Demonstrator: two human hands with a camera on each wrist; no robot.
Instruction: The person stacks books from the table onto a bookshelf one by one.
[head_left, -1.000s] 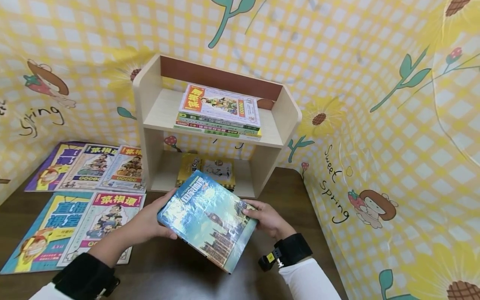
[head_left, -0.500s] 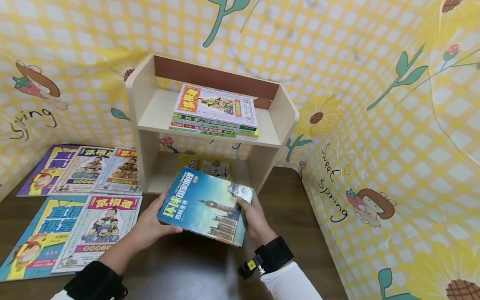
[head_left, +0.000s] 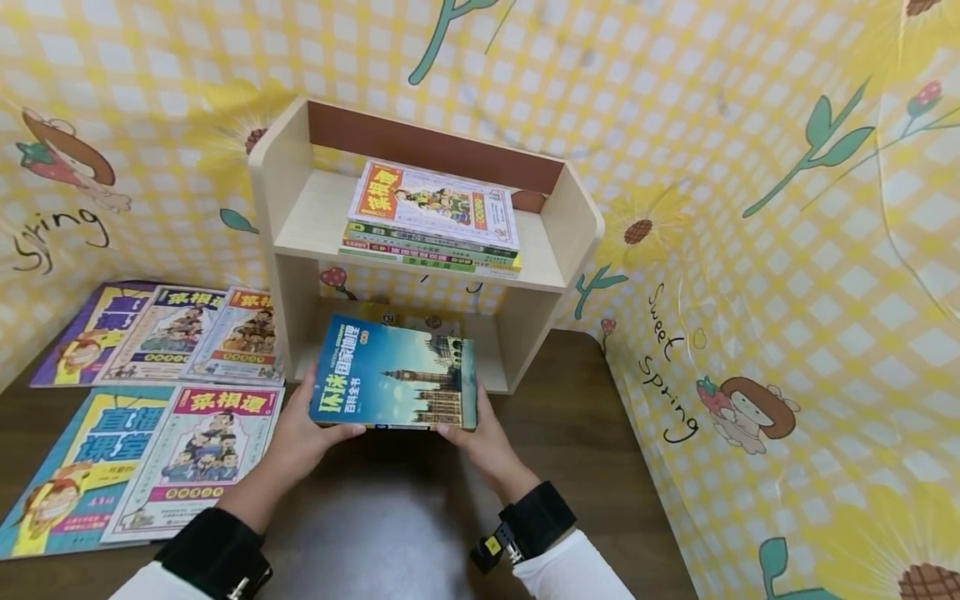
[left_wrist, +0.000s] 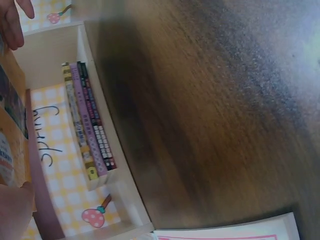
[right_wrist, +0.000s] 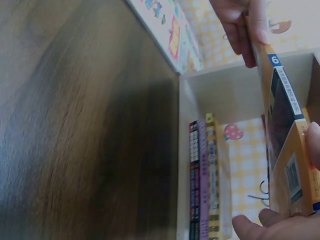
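Both hands (head_left: 390, 429) hold the blue book (head_left: 393, 373) between them.

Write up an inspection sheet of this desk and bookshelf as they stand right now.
Surface: dark wooden table, bare in front of the shelf.
Job's things: blue book, held level in front of the lower compartment of the wooden shelf.
Clutter: stack of books lying flat on the upper shelf; a few books flat in the lower compartment; five picture books flat on the table at left.
Grips: left hand holds the blue book's left edge; right hand holds its right edge.
Cables: nothing seen.
Surroundings: yellow checked cloth with flower prints behind and at right.
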